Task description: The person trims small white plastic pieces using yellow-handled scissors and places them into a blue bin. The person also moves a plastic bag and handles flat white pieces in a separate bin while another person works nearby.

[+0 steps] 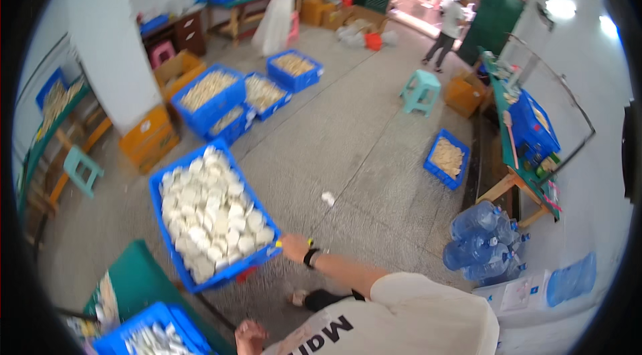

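Note:
My right hand (294,248) is closed around a slim yellow tool (279,244), whose ends show on both sides of the fist; its kind is unclear. That hand is beside the near right corner of a large blue crate (155,188). White, round, flat pieces (210,211) fill the crate in a loose heap. A dark band circles my right wrist. Low in the picture, my left hand (251,336) hangs near a second blue crate (184,325) with slim whitish pieces. Its fingers are too blurred to read.
Blue crates of beige pieces (294,65) stand on the floor ahead, near cardboard boxes (150,137) and a pillar (107,40). To the right are a stool (421,92), another crate (447,159), water bottles (476,248) and a green-topped bench (505,127). Two people stand farther off.

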Motion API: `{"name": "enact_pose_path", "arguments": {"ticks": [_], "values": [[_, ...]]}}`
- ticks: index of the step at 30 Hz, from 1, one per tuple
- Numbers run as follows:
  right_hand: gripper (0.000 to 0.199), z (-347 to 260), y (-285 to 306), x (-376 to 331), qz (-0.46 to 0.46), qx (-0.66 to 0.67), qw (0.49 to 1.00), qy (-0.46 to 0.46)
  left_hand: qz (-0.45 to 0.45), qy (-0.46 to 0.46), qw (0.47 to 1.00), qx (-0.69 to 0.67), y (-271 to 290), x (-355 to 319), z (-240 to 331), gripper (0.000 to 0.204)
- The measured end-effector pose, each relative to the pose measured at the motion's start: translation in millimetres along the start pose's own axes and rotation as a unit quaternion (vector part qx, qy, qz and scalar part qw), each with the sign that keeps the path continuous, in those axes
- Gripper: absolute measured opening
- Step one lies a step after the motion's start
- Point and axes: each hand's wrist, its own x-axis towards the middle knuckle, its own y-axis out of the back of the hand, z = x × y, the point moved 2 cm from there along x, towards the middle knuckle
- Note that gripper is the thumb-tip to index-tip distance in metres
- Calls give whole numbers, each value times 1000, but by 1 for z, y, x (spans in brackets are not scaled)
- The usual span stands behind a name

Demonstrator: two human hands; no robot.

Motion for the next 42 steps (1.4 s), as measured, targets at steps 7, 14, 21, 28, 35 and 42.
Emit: {"name": "enact_pose_path", "arguments": {"ticks": [7, 14, 21, 28, 35, 42], "values": [[23, 0, -18, -15, -48, 26, 982, 182, 129, -137, 982, 12, 5, -42, -6, 5], [18, -124, -56, -101, -368, 74, 802, 465, 375, -244, 889, -91, 4, -159, -77, 32], [13, -326, -23, -214, -473, 273, 610, 574, 496, -408, 701, -310, -30, -248, -195, 16], [18, -420, -51, -368, -722, 350, 531, 273, 520, -488, 615, -337, -15, -320, -280, 12], [21, -430, -77, -524, -816, 46, 516, 258, 501, -554, 593, -301, 36, -430, -326, 15], [25, -477, -21, -550, -514, 184, 421, 725, 587, -546, 572, -175, 57, -482, -340, 26]]}}
